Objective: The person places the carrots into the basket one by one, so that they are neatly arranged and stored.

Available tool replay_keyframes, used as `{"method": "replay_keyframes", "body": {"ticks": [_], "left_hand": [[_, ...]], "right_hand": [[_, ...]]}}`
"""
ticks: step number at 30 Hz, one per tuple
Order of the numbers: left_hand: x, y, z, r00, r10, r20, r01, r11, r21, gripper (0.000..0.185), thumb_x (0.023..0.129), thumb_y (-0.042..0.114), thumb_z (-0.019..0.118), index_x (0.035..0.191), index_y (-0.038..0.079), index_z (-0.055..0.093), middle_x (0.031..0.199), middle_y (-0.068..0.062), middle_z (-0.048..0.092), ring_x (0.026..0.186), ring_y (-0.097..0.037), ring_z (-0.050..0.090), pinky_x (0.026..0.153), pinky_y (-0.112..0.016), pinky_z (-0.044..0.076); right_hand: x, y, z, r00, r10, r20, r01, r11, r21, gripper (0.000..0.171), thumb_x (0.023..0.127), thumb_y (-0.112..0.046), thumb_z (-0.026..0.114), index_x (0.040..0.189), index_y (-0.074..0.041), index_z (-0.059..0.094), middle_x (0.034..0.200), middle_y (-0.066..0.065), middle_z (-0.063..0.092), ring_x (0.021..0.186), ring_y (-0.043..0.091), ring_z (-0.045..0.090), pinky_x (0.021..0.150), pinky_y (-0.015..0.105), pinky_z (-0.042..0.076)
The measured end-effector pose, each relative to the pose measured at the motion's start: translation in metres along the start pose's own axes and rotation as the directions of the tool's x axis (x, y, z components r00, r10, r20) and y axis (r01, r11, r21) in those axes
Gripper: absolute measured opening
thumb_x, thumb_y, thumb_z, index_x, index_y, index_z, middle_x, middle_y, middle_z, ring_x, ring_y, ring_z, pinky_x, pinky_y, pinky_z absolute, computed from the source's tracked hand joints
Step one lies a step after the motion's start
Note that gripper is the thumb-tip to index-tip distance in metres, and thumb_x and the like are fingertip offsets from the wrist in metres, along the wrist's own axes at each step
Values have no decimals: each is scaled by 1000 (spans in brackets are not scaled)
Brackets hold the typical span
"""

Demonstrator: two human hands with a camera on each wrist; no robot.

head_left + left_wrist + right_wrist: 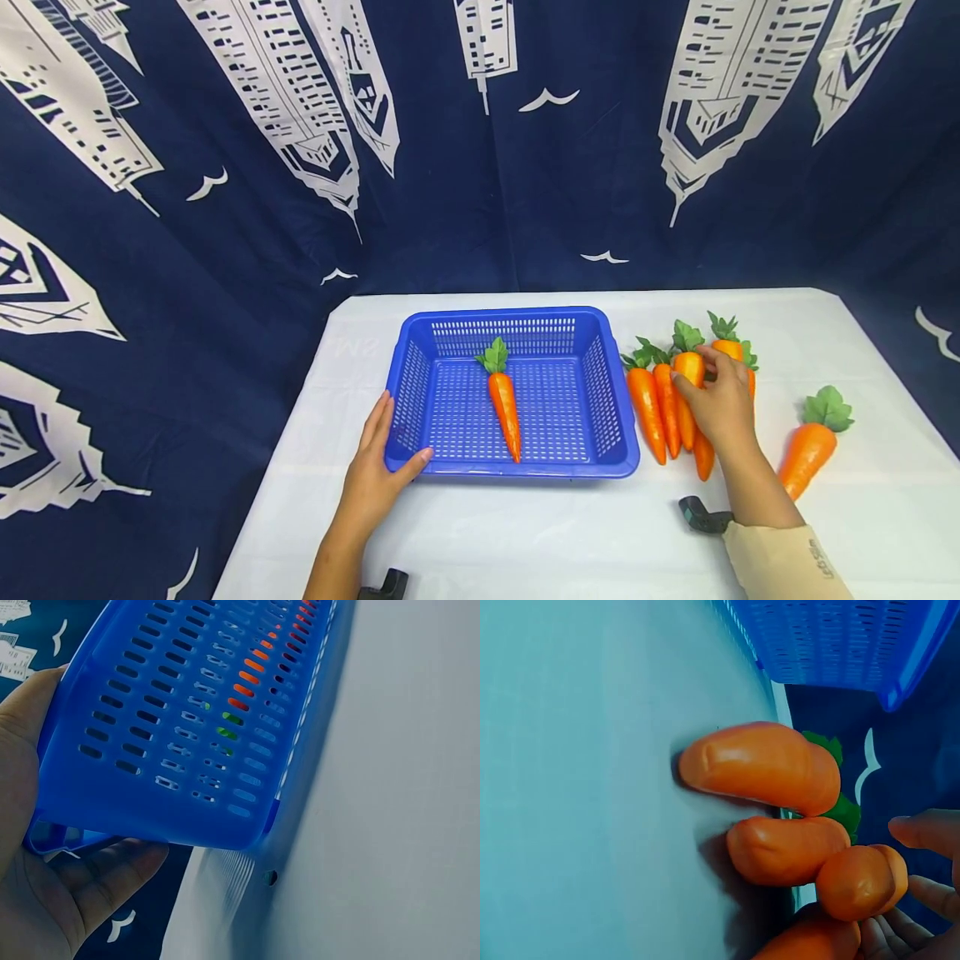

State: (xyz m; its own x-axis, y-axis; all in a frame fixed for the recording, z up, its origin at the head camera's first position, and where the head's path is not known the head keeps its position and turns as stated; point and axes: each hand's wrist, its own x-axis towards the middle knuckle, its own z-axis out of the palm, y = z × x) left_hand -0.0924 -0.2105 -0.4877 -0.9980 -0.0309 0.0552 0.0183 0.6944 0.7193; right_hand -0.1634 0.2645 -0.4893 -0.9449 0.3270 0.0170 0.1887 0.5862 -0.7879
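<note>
My left hand [377, 472] rests at the near left corner of a blue plastic basket [512, 469], its thumb on the near rim and its straight fingers along the left side. One carrot [505, 412] with a leafy top lies inside the basket. To the right of the basket several carrots lie in a bunch. Over this bunch is my right hand [722, 400], thumb and fingers spread about the upper part of a thick carrot [686, 404]. In the right wrist view the thumb [926, 831] stands apart from that carrot, while the other fingers are close beside it.
A lone carrot [808, 454] lies to the right of my right forearm. White cloth [525, 542] covers the table. Behind it hangs a dark blue curtain [450, 225] printed with white buildings and birds.
</note>
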Motion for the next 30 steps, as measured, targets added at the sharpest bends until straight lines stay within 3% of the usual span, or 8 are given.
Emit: {"method": "replay_keyframes", "body": {"ticks": [8, 17, 30], "left_hand": [[0, 1, -1, 1000, -5, 5, 5, 1000, -3, 101, 86, 58, 73, 163, 29, 16, 171, 15, 7, 155, -38, 23, 115, -69, 30], [0, 0, 0, 1000, 16, -6, -16, 1000, -6, 100, 86, 54, 75, 163, 25, 18, 171, 11, 9, 155, -38, 23, 115, -69, 30], [0, -1, 0, 1000, 22, -1, -22, 1000, -15, 100, 86, 54, 75, 163, 27, 17, 170, 16, 7, 156, -36, 22, 116, -68, 30]], "right_hand": [[2, 1, -1, 1000, -5, 10, 5, 1000, -8, 65, 97, -17, 63, 152, 3, 36, 145, 33, 32, 126, 48, 48, 104, 60, 47], [4, 3, -4, 999, 18, 40, -19, 1000, 22, 65, 98, -20, 62, 154, -1, 34, 146, 31, 35, 127, 46, 51, 104, 58, 48], [5, -10, -18, 989, 89, 117, -106, 983, 149, 66, 103, -29, 55, 159, -11, 28, 158, 26, 35, 141, 46, 41, 108, 59, 46]]}}
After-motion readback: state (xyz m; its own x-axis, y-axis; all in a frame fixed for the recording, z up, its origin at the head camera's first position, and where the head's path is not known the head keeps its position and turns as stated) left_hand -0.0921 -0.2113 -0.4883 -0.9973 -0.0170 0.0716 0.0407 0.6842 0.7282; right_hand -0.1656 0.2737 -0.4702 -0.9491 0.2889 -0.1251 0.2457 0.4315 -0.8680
